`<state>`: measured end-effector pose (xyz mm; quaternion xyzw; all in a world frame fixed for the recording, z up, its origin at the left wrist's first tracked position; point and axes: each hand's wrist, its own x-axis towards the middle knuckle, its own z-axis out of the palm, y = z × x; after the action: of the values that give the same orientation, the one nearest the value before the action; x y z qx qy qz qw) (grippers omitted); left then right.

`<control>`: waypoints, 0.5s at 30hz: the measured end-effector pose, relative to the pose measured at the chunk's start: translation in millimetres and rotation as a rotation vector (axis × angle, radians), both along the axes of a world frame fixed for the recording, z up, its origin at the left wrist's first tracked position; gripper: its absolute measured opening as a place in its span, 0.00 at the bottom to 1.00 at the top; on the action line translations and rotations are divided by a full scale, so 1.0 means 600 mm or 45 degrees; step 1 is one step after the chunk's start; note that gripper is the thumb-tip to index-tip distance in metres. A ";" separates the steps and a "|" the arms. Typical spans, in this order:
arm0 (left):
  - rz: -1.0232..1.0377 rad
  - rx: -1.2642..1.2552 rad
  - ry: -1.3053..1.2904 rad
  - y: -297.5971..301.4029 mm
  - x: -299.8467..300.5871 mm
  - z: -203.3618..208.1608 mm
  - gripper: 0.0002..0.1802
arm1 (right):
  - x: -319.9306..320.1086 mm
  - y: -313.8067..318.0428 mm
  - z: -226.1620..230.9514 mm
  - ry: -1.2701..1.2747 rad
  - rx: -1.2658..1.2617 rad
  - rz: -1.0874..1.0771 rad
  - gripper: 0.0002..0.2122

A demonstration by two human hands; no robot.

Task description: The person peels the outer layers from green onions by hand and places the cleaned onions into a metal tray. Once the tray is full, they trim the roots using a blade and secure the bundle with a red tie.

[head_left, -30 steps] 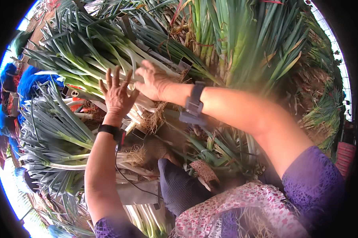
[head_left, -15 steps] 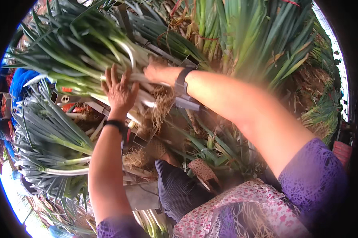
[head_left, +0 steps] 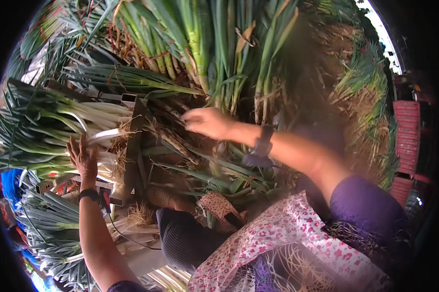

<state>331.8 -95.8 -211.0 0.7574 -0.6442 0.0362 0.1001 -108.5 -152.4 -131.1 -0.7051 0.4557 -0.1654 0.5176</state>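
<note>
My left hand point(head_left: 84, 159) lies with spread fingers on a pile of long green onions point(head_left: 100, 114), near their white stems and hairy roots. These rest on a metal frame point(head_left: 133, 151), root ends to the right and leaves to the left. My right hand point(head_left: 207, 122) is apart from the pile, over loose stalks and trimmings point(head_left: 173, 141). It is slightly blurred; its fingers look loosely stretched to the left, and I see nothing held in them. Just beyond it stand upright green onions point(head_left: 224, 58) with thick green leaves.
More green onions point(head_left: 49, 214) lie at the lower left, beside blue material point(head_left: 10, 187). Cut leaves point(head_left: 219, 177) litter the ground before my knee point(head_left: 185, 238). At the right are heaped onion plants point(head_left: 360, 107) and a red slatted object point(head_left: 407, 131). A thin dark cable point(head_left: 127, 237) hangs below my left wrist.
The view has swung right. My right hand has left the pile and moved right; half a second ago both hands were on the onions. My left hand stays on them.
</note>
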 end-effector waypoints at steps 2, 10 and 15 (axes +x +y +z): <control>-0.339 -0.016 -0.263 0.041 0.128 0.023 0.26 | -0.083 0.003 -0.072 0.322 0.202 -0.195 0.16; 0.268 -0.218 2.250 0.054 -0.350 0.395 0.23 | -0.233 -0.090 -0.184 0.384 0.477 -1.114 0.28; -0.152 -0.234 3.067 0.100 -0.544 0.401 0.24 | -0.249 -0.099 -0.190 0.448 0.273 -0.942 0.25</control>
<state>5.4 -35.6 29.7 0.2647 -0.1671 -0.6516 0.6909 -258.1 -212.1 -245.2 -0.4537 0.7740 -0.1689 0.4080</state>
